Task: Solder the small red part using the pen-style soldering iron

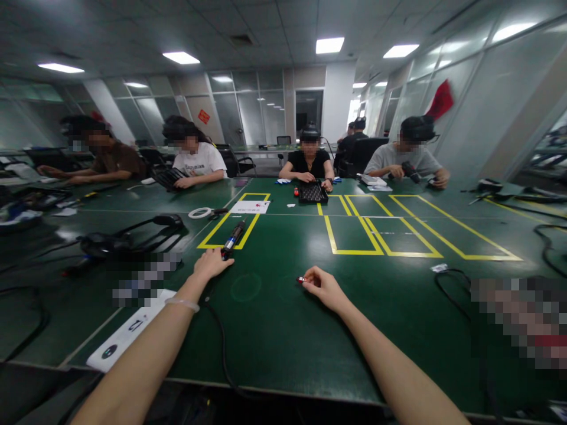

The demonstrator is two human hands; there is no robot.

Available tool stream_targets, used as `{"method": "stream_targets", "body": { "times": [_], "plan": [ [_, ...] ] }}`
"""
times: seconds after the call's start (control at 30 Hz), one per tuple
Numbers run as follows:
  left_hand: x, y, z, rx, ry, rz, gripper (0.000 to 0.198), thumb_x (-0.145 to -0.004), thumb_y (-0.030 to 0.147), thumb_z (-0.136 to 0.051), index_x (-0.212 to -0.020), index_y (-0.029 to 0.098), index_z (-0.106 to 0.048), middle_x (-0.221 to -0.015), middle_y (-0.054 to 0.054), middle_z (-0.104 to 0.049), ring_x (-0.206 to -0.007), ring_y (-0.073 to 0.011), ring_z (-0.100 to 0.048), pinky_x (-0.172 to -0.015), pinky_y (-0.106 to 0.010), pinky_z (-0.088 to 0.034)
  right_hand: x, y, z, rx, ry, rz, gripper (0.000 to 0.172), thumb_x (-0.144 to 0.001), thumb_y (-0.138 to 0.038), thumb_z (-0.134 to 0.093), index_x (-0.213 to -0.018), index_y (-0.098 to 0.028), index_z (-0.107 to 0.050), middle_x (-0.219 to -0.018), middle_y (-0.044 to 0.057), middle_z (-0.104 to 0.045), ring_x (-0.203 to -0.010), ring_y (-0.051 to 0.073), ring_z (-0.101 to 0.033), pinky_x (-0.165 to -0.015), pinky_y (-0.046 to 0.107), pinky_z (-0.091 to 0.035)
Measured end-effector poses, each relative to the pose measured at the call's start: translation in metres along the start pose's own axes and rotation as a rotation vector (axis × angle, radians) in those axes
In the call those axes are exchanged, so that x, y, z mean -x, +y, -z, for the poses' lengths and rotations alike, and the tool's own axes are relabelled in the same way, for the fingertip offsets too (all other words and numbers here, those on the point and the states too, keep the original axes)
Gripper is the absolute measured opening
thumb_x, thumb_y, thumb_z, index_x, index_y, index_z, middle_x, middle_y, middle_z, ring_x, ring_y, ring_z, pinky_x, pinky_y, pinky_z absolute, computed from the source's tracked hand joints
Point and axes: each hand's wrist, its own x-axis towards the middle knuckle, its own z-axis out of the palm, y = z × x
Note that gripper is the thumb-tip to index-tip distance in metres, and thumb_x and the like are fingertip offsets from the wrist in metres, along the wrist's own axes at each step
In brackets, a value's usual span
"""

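My left hand (212, 264) is on the table, its fingers and thumb around the near end of a pen-shaped tool with a black tip and blue-and-silver body (233, 237), perhaps an electric screwdriver. The tool lies tilted across the near part of a yellow-taped rectangle (248, 234). My right hand (324, 287) is closed in a pinch at the table's middle, holding a small red and silver piece (300, 280) between thumb and fingertips. Its exact kind is too small to make out.
A black cable (222, 339) runs past my left wrist to the near edge. White paper (250, 207), a black tray (312, 193) and more yellow-taped rectangles (354, 252) are farther off. Black gear (115, 243) lies left. Several people sit across the table.
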Motion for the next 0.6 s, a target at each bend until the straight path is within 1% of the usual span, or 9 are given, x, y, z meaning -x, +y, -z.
{"method": "stream_targets", "body": {
  "times": [0.1,0.27,0.43,0.6],
  "plan": [
    [0.004,0.007,-0.001,0.016,0.004,-0.006,0.068,-0.075,0.063,-0.042,-0.125,0.017,-0.047,-0.119,-0.019,-0.058,-0.105,-0.0336,-0.058,-0.08,-0.041,-0.046,0.0,-0.002,0.0,0.009,-0.003,0.001,0.017,-0.08,-0.03,-0.06,-0.09,-0.017,-0.059,-0.077,0.001,-0.061,-0.066,0.012,-0.053,-0.06,0.022,-0.041],
    [0.023,0.028,-0.004,-0.015,0.075,-0.025,0.063,-0.076,0.061,-0.039,-0.115,0.013,-0.052,-0.11,-0.02,-0.06,-0.098,-0.0343,-0.06,-0.078,-0.042,-0.045,0.001,-0.005,-0.001,0.03,-0.005,0.009,0.016,-0.081,-0.03,-0.06,-0.09,-0.017,-0.06,-0.076,0.0,-0.06,-0.066,0.012,-0.052,-0.06,0.022,-0.039],
    [0.049,0.054,-0.005,-0.022,0.102,-0.118,0.057,-0.078,0.056,-0.04,-0.111,0.012,-0.053,-0.106,-0.019,-0.061,-0.093,-0.0327,-0.061,-0.077,-0.041,-0.044,0.0,-0.004,-0.002,0.036,0.0,0.011,0.017,-0.083,-0.032,-0.058,-0.091,-0.017,-0.059,-0.077,0.0,-0.06,-0.067,0.013,-0.052,-0.061,0.023,-0.039],
    [0.076,0.087,-0.009,-0.02,0.12,-0.215,0.051,-0.079,0.054,-0.044,-0.109,0.013,-0.053,-0.104,-0.016,-0.061,-0.093,-0.0304,-0.06,-0.079,-0.04,-0.043,0.0,-0.006,-0.005,0.051,0.01,0.022,0.017,-0.084,-0.033,-0.057,-0.091,-0.017,-0.058,-0.078,0.0,-0.06,-0.067,0.012,-0.052,-0.061,0.023,-0.039]
  ]
}}
